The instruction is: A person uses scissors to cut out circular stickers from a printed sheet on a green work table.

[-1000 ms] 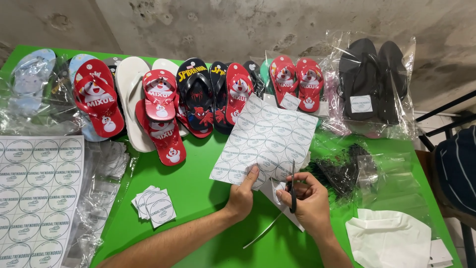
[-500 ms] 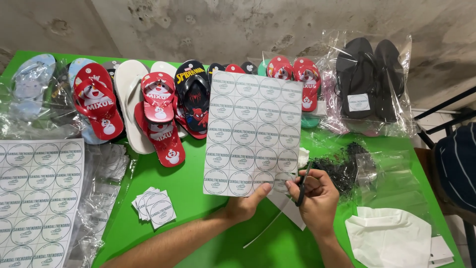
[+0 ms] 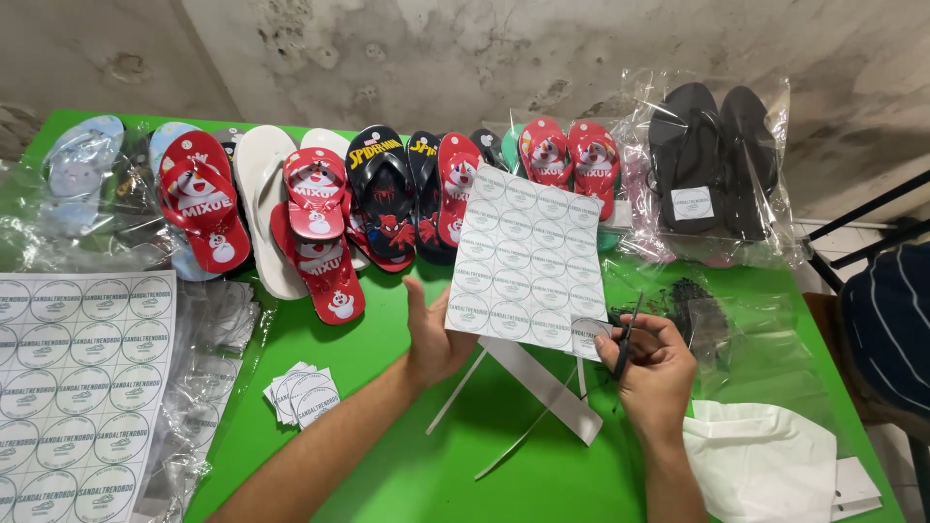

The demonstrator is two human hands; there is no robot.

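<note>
Label sheet (image 3: 528, 257) held upright above green bench (image 3: 387, 465) by left hand (image 3: 433, 334), fingers pinched on lower left edge. Scissors (image 3: 625, 339) gripped in right hand (image 3: 654, 373), fingers closed, at sheet's lower right corner.

A green bench (image 3: 407, 465) carries a row of flip-flops along its far edge: a red pair (image 3: 203, 208) at the left, a white one (image 3: 260, 194) beside it, a black-and-red pair (image 3: 387, 199) near the middle. A black pair in a clear bag (image 3: 712, 165) stands at the right end. A second sheet of round labels (image 3: 77, 387) lies at the left edge. A small stack of cut labels (image 3: 302, 394) lies near it. White bags (image 3: 760, 460) rest at the right.
</note>
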